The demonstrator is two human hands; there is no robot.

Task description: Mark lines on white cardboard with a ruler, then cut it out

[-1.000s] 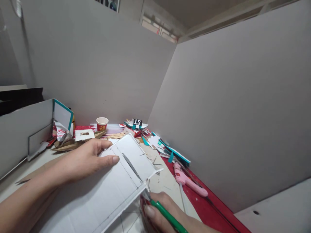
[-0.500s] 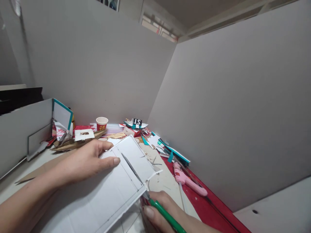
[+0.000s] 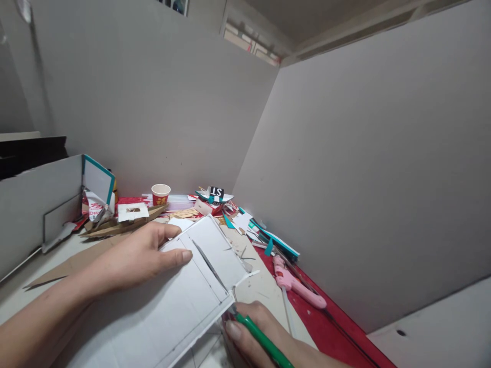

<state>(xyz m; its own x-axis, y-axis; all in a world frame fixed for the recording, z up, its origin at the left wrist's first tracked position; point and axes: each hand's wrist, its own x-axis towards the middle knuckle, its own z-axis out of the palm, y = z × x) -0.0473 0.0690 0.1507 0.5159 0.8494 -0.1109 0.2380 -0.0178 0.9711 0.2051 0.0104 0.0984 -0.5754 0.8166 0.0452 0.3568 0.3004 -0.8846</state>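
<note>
A sheet of white cardboard (image 3: 153, 312) with pencil lines is tilted in front of me, with a long dark slit near its far end. My left hand (image 3: 153, 253) is closed on its far edge, thumb flat on top and fingers over the edge. My right hand (image 3: 255, 327) grips a green-handled cutter knife (image 3: 264, 341) at the right edge of the board, by the near end of the slit. The blade tip is mostly hidden between the fingers and the edge. A torn strip curls up at that corner.
A pink glue gun (image 3: 297, 286) lies on the red cloth (image 3: 326, 327) at right. Paper scraps, sticks and a red paper cup (image 3: 160, 194) stand along the back. Brown cardboard (image 3: 76, 260) lies under my left arm; a white box (image 3: 38, 204) stands at left. Grey partitions (image 3: 153, 102) surround the table.
The white cardboard and my left hand have shifted slightly to the right. My right hand with the knife stays almost in place, and less of the blade shows now.
</note>
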